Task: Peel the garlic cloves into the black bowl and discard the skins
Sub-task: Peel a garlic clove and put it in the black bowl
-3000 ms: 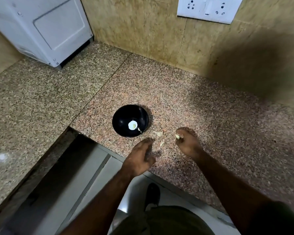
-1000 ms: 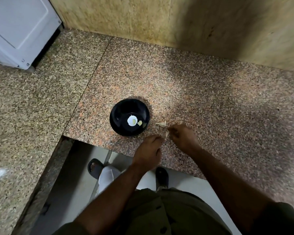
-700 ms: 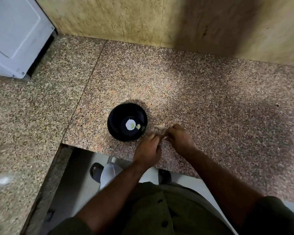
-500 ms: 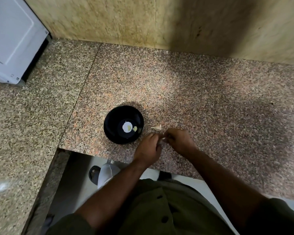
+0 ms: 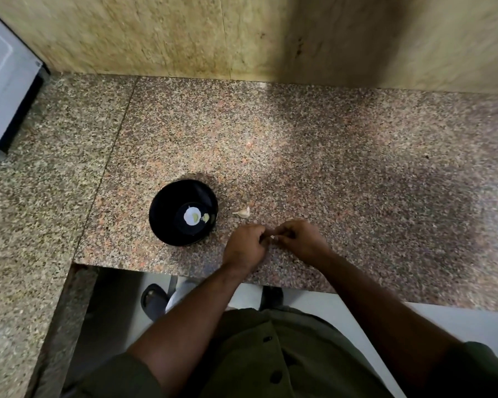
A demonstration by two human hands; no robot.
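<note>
My left hand (image 5: 246, 245) and right hand (image 5: 298, 239) pinch one small garlic clove (image 5: 271, 236) between fingertips, just right of the black bowl (image 5: 167, 225). It's light and slippery, I'd guess; its papery skin should lift best from the tip.

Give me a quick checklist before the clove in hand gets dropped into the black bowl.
1. Clove held: ok. The left hand and right hand both pinch a small pale garlic clove between their fingertips.
2. Clove fully peeled: cannot tell; the fingers hide most of it.
3. Black bowl within reach and upright: ok, just left of the hands on the granite counter.
4. Bowl contents: ok; peeled pieces already lie at its bottom.
5. Next clove ready: ok. One unpeeled clove lies on the counter between bowl and hands.
6. Skins discarded: cannot tell; no bin in view.
</note>
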